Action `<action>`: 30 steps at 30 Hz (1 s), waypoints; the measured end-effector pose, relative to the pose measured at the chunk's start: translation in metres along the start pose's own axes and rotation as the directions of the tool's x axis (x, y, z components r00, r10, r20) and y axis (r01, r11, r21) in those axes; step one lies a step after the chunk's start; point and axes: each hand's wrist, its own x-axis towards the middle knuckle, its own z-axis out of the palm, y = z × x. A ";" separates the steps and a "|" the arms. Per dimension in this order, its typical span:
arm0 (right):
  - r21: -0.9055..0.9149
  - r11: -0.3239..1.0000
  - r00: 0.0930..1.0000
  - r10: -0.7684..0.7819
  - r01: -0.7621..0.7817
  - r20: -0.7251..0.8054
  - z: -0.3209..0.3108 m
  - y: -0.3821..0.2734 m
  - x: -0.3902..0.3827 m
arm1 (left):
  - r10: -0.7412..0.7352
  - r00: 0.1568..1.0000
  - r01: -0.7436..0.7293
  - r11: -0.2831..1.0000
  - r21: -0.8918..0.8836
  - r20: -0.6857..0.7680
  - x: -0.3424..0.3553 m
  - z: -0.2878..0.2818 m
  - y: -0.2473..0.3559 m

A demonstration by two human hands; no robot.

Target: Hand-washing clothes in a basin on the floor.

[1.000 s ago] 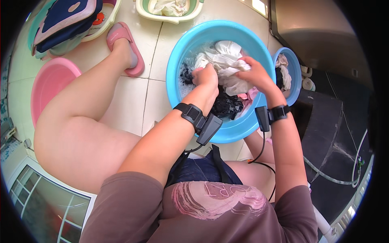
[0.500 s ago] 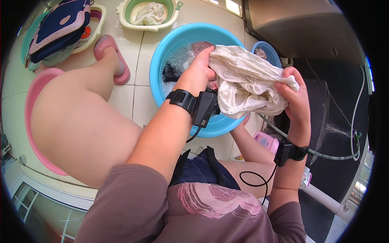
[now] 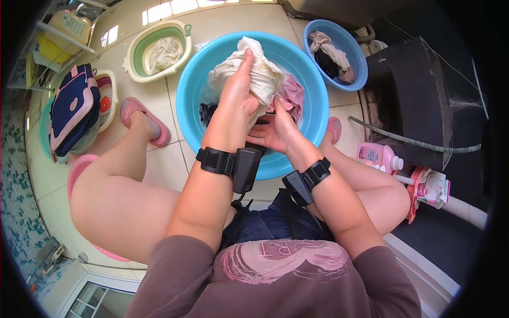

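Observation:
Over the large blue basin point(image 3: 191, 132), my left hand point(image 3: 238, 87) grips a bunched white cloth point(image 3: 252, 63), thumb on top, and lifts it above the soapy water. Just below the cloth at the right, my right hand point(image 3: 270, 124) is palm up with its fingers spread, at the edge of the bunch; I cannot tell if it touches it. Pink fabric point(image 3: 291, 90) and dark fabric point(image 3: 207, 114) lie in the basin. Both wrists wear black strapped devices.
A smaller blue basin point(image 3: 357, 69) of laundry stands back right, a green-and-cream tub point(image 3: 136, 53) with cloth back left. A navy bag point(image 3: 73, 111) lies on basins at left. At right are pink bottles point(image 3: 379, 155), a grey hose point(image 3: 403, 142) and a black ledge point(image 3: 435, 124).
The white cloth went from being stretched between both hands toward the right to bunched upright in my left hand. My right hand moved left and down, released its grip and opened.

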 end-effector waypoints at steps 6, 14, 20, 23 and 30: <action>0.429 0.899 0.841 -0.165 -0.086 0.515 -0.016 -0.028 -0.012 | 0.043 0.996 -0.061 0.962 0.267 0.073 -0.005 0.002 -0.016; 0.514 0.857 0.891 -0.206 -0.035 0.404 -0.012 -0.023 -0.006 | 0.098 0.995 -0.039 0.081 0.996 0.031 0.015 -0.041 -0.017; 0.546 0.832 0.899 -0.308 0.096 0.311 0.002 -0.036 -0.025 | -0.181 0.974 0.225 0.841 0.493 -0.135 0.002 -0.070 -0.017; 0.574 0.818 0.797 -0.326 -0.031 0.509 0.002 -0.035 -0.032 | -0.259 0.919 0.257 0.965 0.047 0.296 0.001 -0.066 -0.024; 0.383 0.884 0.663 -0.119 -0.267 0.739 -0.039 -0.011 -0.026 | -0.106 0.897 0.072 0.993 0.095 0.430 0.016 -0.050 0.004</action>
